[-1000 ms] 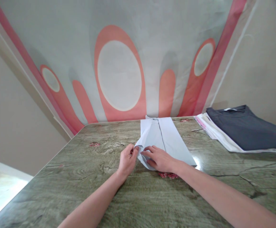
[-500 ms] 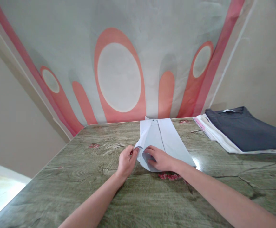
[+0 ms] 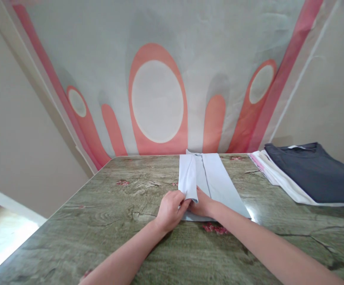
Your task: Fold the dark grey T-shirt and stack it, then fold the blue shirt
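Note:
A pale blue folded shirt (image 3: pixel 223 190) lies flat on the wood-patterned table, its neck end at the far edge. My left hand (image 3: pixel 172 209) is closed, pinching the near end of the shirt's narrow left flap between thumb and fingers. Beneath that flap reaches my right hand (image 3: pixel 204 204), resting against the shirt's middle. The flap covers its fingertips, so I cannot make out whether they grip the cloth. Both hands are close together at the near left corner of the shirt.
On the right of the table (image 3: pixel 109 221) sits a stack of folded clothes with a dark grey T-shirt (image 3: pixel 323 174) on top and white and pink cloth (image 3: pixel 281 182) below. A wall with a coral pattern (image 3: pixel 157 148) rises behind the far edge.
The left flap of the shirt has come over to the right and lies straighter. My left hand moved right with its edge, and my right hand slid under it. The view shifted slightly.

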The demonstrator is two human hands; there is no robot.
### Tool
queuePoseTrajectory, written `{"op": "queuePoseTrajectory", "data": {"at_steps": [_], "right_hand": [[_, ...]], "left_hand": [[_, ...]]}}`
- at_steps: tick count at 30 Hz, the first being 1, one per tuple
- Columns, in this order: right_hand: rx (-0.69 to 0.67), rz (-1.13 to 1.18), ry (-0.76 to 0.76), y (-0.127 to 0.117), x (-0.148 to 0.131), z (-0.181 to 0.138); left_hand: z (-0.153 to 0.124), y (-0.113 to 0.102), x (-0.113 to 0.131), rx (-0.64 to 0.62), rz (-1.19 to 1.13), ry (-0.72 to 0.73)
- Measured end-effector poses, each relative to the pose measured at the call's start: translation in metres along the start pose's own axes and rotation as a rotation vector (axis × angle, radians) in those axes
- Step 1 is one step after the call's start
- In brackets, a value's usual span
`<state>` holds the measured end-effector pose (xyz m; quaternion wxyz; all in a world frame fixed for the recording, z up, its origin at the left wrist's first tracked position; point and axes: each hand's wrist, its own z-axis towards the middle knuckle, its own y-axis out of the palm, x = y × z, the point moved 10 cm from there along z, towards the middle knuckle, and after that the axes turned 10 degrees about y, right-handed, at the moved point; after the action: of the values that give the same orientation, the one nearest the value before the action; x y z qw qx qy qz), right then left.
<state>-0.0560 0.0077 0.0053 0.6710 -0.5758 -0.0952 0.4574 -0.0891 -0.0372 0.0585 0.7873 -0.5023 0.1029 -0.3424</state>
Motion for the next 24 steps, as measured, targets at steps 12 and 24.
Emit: {"op": "queuePoseTrajectory", "data": {"at_steps": [12, 24], "right_hand": [[-0.416, 0.160, -0.073, -0.047, -0.081, -0.097], [-0.158, 0.010, 0.618, -0.075, 0.091, 0.003]], "left_hand": [[-0.004, 0.023, 0.014, -0.218, -0.039, 0.089], [-0.007, 0.031, 0.010, -0.306, -0.055, 0.060]]}}
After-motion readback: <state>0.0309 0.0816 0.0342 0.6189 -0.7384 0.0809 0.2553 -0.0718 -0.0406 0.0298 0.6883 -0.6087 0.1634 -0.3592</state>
